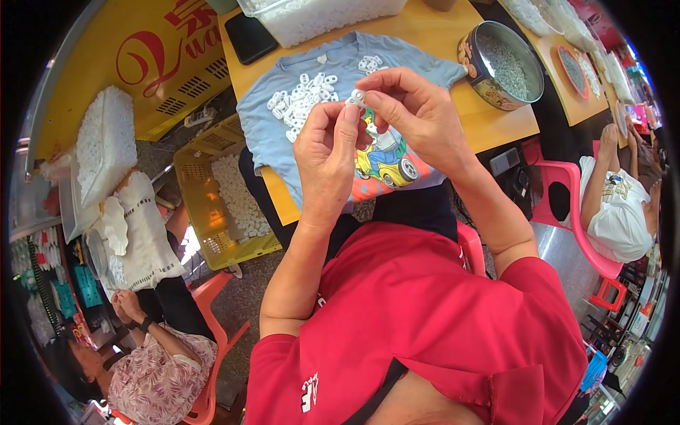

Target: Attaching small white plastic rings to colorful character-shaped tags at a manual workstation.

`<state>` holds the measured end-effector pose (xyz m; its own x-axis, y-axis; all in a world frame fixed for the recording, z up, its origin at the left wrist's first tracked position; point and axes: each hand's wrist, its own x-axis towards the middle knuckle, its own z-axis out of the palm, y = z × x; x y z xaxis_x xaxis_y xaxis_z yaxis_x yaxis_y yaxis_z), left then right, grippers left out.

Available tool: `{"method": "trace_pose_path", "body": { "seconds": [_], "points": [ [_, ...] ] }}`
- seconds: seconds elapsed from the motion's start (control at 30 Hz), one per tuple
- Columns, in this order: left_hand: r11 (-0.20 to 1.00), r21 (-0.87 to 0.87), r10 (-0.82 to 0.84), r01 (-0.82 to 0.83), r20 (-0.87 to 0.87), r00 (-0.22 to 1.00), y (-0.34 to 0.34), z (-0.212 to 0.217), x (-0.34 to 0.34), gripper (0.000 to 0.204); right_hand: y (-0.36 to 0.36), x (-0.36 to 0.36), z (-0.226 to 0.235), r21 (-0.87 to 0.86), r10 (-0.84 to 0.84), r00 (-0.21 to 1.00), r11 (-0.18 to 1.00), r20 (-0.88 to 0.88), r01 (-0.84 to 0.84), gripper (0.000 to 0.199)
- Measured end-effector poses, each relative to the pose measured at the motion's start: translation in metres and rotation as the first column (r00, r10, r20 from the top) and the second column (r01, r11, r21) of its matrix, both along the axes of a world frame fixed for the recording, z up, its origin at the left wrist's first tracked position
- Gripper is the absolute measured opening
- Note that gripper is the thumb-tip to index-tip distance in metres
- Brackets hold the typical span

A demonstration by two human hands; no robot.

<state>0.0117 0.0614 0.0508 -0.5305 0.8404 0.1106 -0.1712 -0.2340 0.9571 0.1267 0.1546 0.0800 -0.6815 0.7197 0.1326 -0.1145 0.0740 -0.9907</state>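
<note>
Just above the shirt's printed picture, my two hands meet at a small white plastic piece. My left hand is closed, its thumb and index finger pinching the piece from below left. From the upper right, my right hand grips it between thumb and fingertips. Part of the piece is hidden by the fingers. Beneath lies a blue-grey T-shirt spread over the table. On it sits a pile of similar white pieces, left of my hands, and a smaller cluster of white pieces lies beyond them.
At the table's right stands a round tin holding small metal parts. A clear tub of white pieces and a black phone are at the back. A yellow crate stands lower left. Other people sit on both sides.
</note>
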Motion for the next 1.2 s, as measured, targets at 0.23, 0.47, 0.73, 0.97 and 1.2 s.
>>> {"method": "trace_pose_path", "body": {
  "seconds": [0.23,0.47,0.73,0.97,1.2],
  "points": [
    [0.999,0.04,-0.002,0.003,-0.016,1.0,-0.002,0.002,0.005,0.015,-0.001,-0.001,-0.001,0.047,0.01,1.0,0.999,-0.021,-0.009,0.018],
    [0.994,0.086,0.072,-0.068,-0.042,0.997,-0.002,0.0,0.013,0.016,-0.013,-0.006,-0.011,0.115,-0.089,0.988,0.988,-0.125,0.103,0.017],
    [0.989,0.144,0.049,-0.026,-0.159,0.986,-0.006,-0.006,0.009,0.013,-0.015,-0.006,-0.004,0.188,-0.043,0.982,0.979,-0.186,0.078,0.017],
    [0.929,0.364,0.094,-0.072,-0.043,0.995,0.001,-0.008,0.012,0.02,-0.022,-0.001,0.006,0.035,-0.002,0.98,0.999,-0.198,0.009,0.017],
    [0.916,0.353,-0.178,0.193,-0.073,0.981,-0.003,-0.014,0.007,0.059,-0.031,0.001,0.005,-0.061,0.048,0.978,0.996,-0.202,-0.061,0.015]
  ]
}}
